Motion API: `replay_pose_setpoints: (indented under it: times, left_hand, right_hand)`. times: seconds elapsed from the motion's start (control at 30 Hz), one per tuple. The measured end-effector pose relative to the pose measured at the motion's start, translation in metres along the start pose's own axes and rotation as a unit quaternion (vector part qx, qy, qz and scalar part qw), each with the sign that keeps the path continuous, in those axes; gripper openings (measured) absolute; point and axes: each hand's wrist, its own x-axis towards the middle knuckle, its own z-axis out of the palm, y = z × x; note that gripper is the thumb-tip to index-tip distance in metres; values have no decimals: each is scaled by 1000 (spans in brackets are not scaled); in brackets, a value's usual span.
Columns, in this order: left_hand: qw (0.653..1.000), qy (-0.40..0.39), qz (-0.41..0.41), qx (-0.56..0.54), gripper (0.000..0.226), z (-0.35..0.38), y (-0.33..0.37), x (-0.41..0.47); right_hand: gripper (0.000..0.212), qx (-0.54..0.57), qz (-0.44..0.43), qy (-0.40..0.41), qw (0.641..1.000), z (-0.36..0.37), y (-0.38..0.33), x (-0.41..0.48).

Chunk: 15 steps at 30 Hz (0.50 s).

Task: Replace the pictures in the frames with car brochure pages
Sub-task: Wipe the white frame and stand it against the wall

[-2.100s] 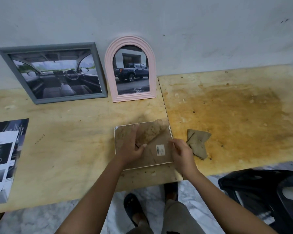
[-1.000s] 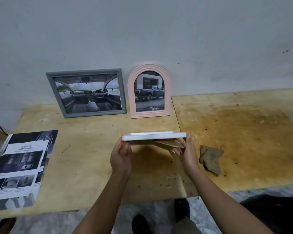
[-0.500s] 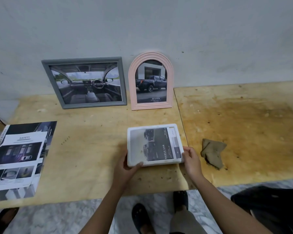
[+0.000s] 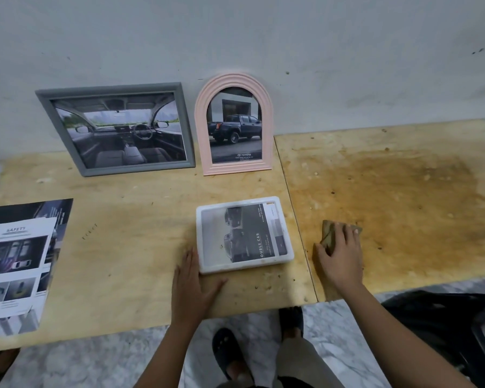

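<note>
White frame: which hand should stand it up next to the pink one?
Left, probably: the left hand lies flat beside the white frame; the right hand is apart from it, resting on a brown folded piece.

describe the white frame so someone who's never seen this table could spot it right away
On the wooden table, look toward the near edge, in front of the pink arched frame standing against the wall. The white frame lies flat there, face up, beside the left hand. Unlike the grey frame and the pink one, it is white, round-cornered and lying down, not standing.
</note>
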Motion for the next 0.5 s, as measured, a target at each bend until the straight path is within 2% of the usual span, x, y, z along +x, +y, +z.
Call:
replay_pose_setpoints:
  times: [0.07,0.13,0.3,0.33,0.4,0.5]
  left_hand:
    - [1000,2,10,29,106,0,-3,-1]
    - [999,7,12,34,100,1,-5,-1]
    - [999,10,19,31,87,4,-9,-1]
    - [999,13,20,32,86,5,-11,-1]
    - [999,14,25,35,86,6,-10,0]
    - [998,20,30,42,83,6,-11,1]
  right_hand:
    - [67,-19,5,-43,999,6,11,0]
    - [62,-8,-3,-29,1000,7,12,2]
    - [25,43,14,49,998,12,10,12]
    - [18,77,22,71,994,13,7,12]
    - [20,199,55,97,974,6,-5,8]
    - [14,334,46,96,937,-4,-44,10]
